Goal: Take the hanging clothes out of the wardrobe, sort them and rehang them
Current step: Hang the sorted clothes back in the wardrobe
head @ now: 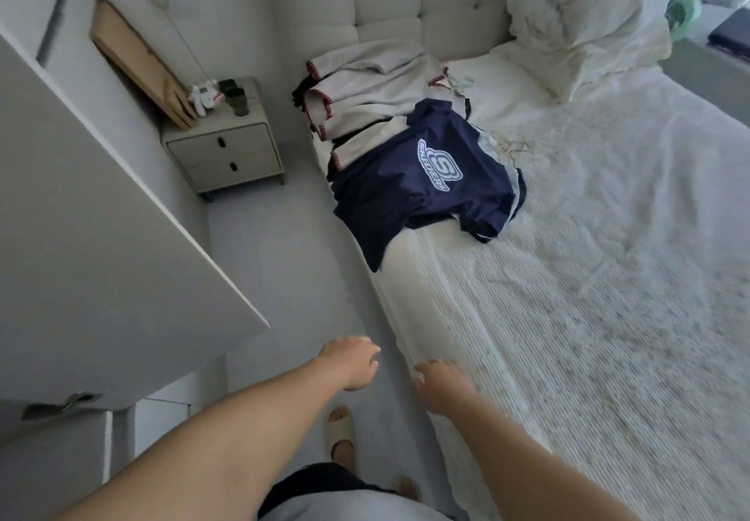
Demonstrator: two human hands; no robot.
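Observation:
A pile of clothes lies on the bed near the headboard. On top is a navy shirt (422, 192) with a white logo, its hem hanging over the bed's edge. Behind it lies a pale grey garment (373, 86) with red stitched edges. My left hand (353, 362) reaches forward over the floor with relaxed fingers and holds nothing. My right hand (442, 386) hovers at the bed's near edge, fingers loose and empty. Both hands are well short of the pile. A white wardrobe door (101, 236) stands open at the left.
The bed (608, 297) with a white cover fills the right side, a rumpled pillow (584, 21) at its head. A small two-drawer nightstand (223, 151) with small items stands beside the headboard. A narrow strip of grey floor (284, 261) runs between wardrobe and bed.

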